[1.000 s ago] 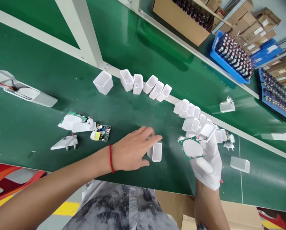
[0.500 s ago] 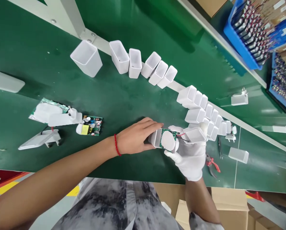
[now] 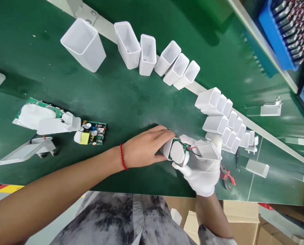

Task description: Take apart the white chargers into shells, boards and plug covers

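Circuit board (image 3: 177, 152) | right hand (image 3: 203, 173) gripping it | left hand (image 3: 148, 148) gripping white case (image 3: 166, 148)

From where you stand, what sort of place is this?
Likely an electronics workshop: a white-padded green circuit board at the mouth of a boxy white plastic casing, and red-handled metal pliers on a green workbench.

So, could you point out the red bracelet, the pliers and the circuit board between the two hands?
Red bracelet (image 3: 122, 157): head view, middle of its cord.
Pliers (image 3: 225, 175): head view, near the pivot.
Circuit board (image 3: 178, 152): head view, its round white pad.
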The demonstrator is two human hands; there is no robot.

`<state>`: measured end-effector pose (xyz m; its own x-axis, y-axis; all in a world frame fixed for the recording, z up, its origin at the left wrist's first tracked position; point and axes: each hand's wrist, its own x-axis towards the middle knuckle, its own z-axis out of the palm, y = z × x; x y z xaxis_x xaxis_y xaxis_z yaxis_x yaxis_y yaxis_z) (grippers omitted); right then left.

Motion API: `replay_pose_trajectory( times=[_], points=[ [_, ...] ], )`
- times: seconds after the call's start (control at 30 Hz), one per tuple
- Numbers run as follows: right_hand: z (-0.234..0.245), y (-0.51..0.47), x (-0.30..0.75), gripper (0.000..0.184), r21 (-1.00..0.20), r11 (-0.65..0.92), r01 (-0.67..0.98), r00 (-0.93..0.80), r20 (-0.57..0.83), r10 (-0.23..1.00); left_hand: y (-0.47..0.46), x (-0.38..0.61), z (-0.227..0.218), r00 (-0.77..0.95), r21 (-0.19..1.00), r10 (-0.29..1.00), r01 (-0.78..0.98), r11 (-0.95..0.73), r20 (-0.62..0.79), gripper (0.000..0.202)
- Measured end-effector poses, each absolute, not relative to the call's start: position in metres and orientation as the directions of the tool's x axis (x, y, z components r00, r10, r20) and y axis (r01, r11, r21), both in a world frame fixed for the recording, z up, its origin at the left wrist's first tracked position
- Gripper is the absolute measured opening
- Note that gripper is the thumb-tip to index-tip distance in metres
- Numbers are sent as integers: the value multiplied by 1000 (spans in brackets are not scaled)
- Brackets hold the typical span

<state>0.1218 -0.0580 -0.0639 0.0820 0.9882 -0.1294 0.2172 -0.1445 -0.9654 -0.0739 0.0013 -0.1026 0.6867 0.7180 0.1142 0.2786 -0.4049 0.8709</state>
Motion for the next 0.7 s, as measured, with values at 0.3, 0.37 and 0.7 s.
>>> replay_pose_trajectory(
  times=[0.3,0.37,0.7],
  points=[
    [-75,-65,130,94,-953,-267,144,-11,-271,962,1,-73,-103,677,863,724,279,-421,134,44],
    [-73,-65,131,89,-946,-296,135,-6,-299,954,1,-73,-104,677,858,722,279,-431,142,44],
    [-72,-69,137,91,-909,-352,224,-17,-365,931,2,-73,-103,676,860,721,266,-435,156,43]
  ],
)
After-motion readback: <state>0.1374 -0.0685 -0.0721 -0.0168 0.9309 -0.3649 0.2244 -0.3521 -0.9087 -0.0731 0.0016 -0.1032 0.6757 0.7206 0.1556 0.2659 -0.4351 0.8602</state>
